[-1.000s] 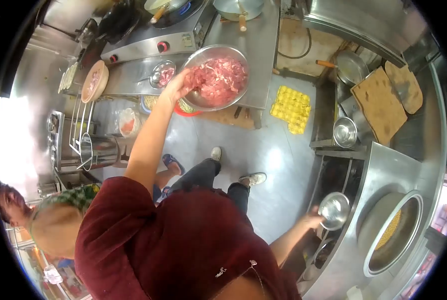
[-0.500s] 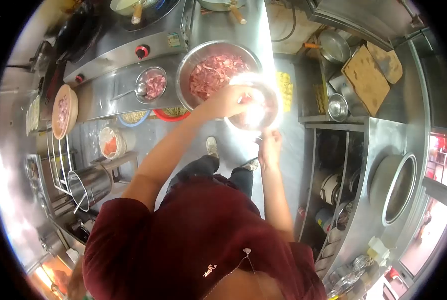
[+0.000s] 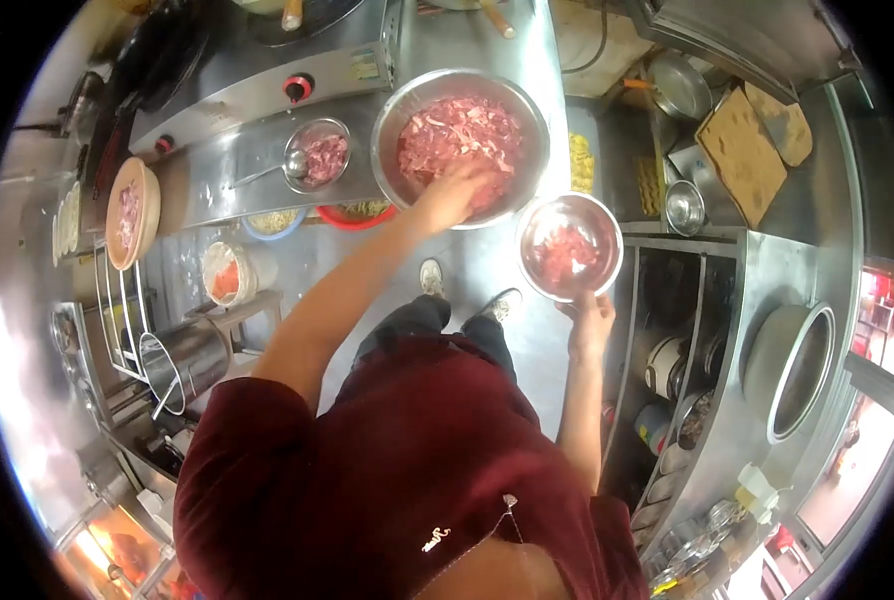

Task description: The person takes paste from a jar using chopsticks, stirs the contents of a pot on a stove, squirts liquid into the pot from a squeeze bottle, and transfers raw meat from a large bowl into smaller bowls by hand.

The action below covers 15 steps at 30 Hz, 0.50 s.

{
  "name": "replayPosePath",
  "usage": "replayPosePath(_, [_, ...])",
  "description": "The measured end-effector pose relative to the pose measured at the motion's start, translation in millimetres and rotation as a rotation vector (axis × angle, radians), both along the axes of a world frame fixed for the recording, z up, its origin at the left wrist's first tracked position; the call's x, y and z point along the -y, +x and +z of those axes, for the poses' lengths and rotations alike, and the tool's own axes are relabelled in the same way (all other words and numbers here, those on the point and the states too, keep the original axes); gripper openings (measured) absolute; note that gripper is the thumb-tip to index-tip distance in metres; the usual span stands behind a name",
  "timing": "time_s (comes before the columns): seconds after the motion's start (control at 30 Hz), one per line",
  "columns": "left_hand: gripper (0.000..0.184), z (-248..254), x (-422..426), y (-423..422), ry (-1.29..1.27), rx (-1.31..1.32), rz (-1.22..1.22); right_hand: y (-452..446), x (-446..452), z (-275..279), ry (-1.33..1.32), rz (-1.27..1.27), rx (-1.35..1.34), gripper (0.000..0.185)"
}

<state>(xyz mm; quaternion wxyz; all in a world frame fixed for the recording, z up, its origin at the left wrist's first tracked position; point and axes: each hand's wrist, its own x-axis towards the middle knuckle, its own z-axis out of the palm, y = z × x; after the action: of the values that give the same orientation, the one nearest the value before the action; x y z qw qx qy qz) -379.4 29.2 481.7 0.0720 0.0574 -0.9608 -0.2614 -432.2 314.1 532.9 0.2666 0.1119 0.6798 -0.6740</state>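
My left hand (image 3: 457, 192) reaches over the near rim of a large steel bowl (image 3: 387, 160). Its fingertips are at the heap of raw sliced meat (image 3: 459, 132); they are blurred and partly lost in the meat, so I cannot tell whether they grip any. My right hand (image 3: 592, 318) is closed on the near rim of a smaller steel bowl (image 3: 607, 228), held in the air to the right of the large one. Some raw meat lies in the bottom of that smaller bowl.
Left on the counter sits a small bowl of meat (image 3: 324, 158) with a ladle (image 3: 295, 165). A red basin (image 3: 387, 212), a blue-rimmed basin (image 3: 255, 228) and a white bucket (image 3: 257, 270) are below. Shelving (image 3: 722, 240) stands at right, a stove (image 3: 267, 85) at upper left.
My left hand has moved from over the smaller bowl into the large bowl. My right hand has carried the smaller bowl right and slightly towards me. The view has shifted a little.
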Motion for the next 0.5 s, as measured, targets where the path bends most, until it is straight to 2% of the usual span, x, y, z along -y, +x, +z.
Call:
replayPosePath(0.07, [0.048, -13, -4, -17, -0.321, -0.054, -0.072, -2, -4, 6, -0.009, 0.011, -0.008, 0.022])
replayPosePath(0.17, [0.043, -4, -7, -28, -0.369, 0.189, -0.186, -2, -9, 9, -0.020, 0.010, 0.011, 0.022])
replayPosePath(0.27, [0.036, -10, -1, -32, -0.409, 0.227, -0.300, -1, -11, 7, -0.028, 0.025, 0.025, 0.022])
replayPosePath(0.3, [0.033, -20, -2, -35, -0.517, 0.156, -0.332, -2, -12, 7, -0.035, 0.018, 0.025, 0.022])
replayPosePath(0.37, [0.028, -34, -6, -38, -0.411, 0.121, -0.343, 0, -11, 3, -0.060, 0.030, 0.033, 0.022])
replayPosePath(0.4, [0.025, -26, -2, -36, -0.367, 0.114, -0.327, -3, -11, 0, -0.053, 0.051, 0.029, 0.021])
replayPosePath(0.47, [0.019, -3, 0, -32, -0.104, 0.210, -0.248, -4, -5, 6, -0.089, 0.095, 0.011, 0.021])
replayPosePath(0.5, [0.014, 1, 0, -30, 0.018, 0.060, -0.193, -4, -1, 12, -0.057, 0.096, 0.004, 0.020])
